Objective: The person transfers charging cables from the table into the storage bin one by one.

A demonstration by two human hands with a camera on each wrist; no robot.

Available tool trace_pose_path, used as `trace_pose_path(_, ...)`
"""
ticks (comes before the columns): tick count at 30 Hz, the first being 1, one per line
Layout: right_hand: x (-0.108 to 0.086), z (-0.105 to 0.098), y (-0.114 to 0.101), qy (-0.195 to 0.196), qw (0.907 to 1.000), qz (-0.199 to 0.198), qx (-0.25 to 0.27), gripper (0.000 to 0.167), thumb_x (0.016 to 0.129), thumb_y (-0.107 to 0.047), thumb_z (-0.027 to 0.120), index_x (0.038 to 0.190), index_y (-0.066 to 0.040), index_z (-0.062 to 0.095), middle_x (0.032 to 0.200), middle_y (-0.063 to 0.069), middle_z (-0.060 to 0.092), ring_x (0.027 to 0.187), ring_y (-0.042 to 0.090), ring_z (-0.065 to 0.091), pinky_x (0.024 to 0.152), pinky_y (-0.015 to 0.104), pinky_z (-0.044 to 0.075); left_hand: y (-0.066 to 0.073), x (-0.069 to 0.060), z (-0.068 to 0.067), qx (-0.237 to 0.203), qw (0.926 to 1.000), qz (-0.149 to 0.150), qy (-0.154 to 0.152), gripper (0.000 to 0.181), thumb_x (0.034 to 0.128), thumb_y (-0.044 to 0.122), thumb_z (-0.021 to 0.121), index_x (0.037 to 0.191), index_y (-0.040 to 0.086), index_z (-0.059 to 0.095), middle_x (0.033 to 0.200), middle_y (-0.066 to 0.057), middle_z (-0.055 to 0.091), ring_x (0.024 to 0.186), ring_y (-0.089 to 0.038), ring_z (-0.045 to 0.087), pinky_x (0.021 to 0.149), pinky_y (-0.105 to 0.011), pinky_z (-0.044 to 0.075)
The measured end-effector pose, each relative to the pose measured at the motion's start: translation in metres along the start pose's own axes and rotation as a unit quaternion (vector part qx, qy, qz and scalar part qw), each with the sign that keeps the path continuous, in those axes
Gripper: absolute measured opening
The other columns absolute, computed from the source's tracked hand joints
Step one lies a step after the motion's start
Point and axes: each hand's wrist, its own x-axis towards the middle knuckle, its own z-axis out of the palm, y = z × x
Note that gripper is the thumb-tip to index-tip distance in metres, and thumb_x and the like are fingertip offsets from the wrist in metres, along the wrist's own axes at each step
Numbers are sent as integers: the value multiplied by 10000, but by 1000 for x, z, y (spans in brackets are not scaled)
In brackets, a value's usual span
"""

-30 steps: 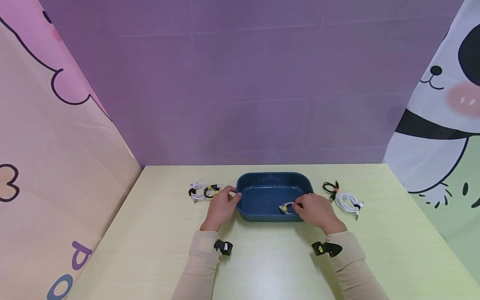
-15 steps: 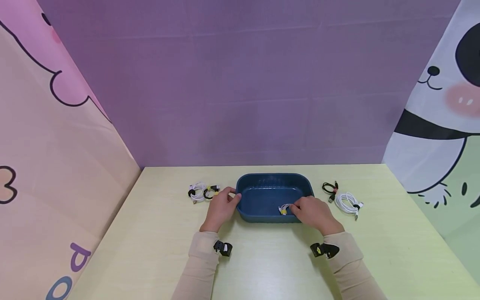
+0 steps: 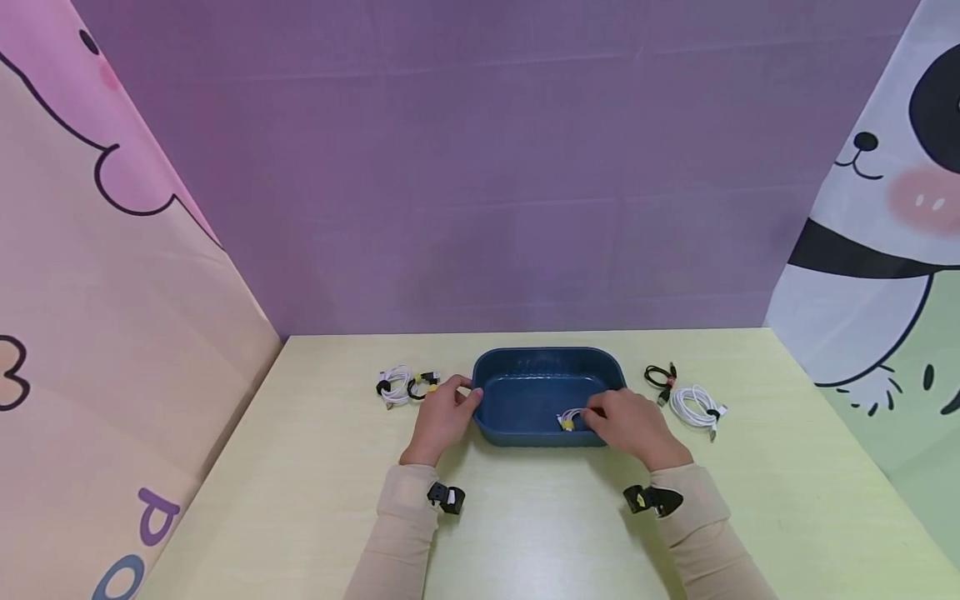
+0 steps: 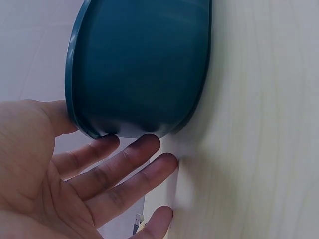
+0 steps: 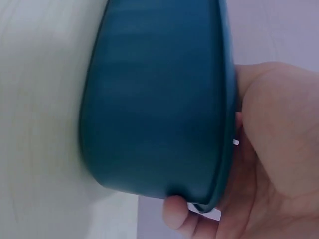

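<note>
A dark blue oval-cornered plastic bin (image 3: 540,439) stands on the table. At its left end my left hand (image 3: 442,418) holds the wall, thumb over the rim and fingers (image 4: 144,147) against the outside. My right hand (image 3: 630,425) reaches over the right end. Its thumb and fingertips pinch a small coiled white cable (image 3: 567,419) with a yellow tie, low inside the bin. In the right wrist view the bin wall (image 5: 154,99) hides most of those fingers; one fingertip (image 5: 175,211) shows outside the rim.
Left of the bin lie a white coiled cable (image 3: 396,385) and a black one (image 3: 425,383) with a yellow tie. On the right are a black cable (image 3: 660,379) with a red tie and a larger white coil (image 3: 694,406). A purple cloth (image 3: 480,167) hangs behind the table.
The right hand has shifted slightly inside the bin, and the small white cable has turned and moved a little left. The left hand stays on the bin's left end.
</note>
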Motion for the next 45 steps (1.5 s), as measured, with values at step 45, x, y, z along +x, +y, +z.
trace_pose_path(45, -52, -67, 138, 125, 9627, 2269, 1470, 413, 1065, -353, 452, 1036, 21, 625, 923, 135, 713, 828, 241, 635, 679, 345, 434, 0, 2, 2, 159, 9981, 148, 584, 270, 1032, 315, 600, 1138, 79, 678, 773, -49, 669, 635, -155, 556, 599, -281, 422)
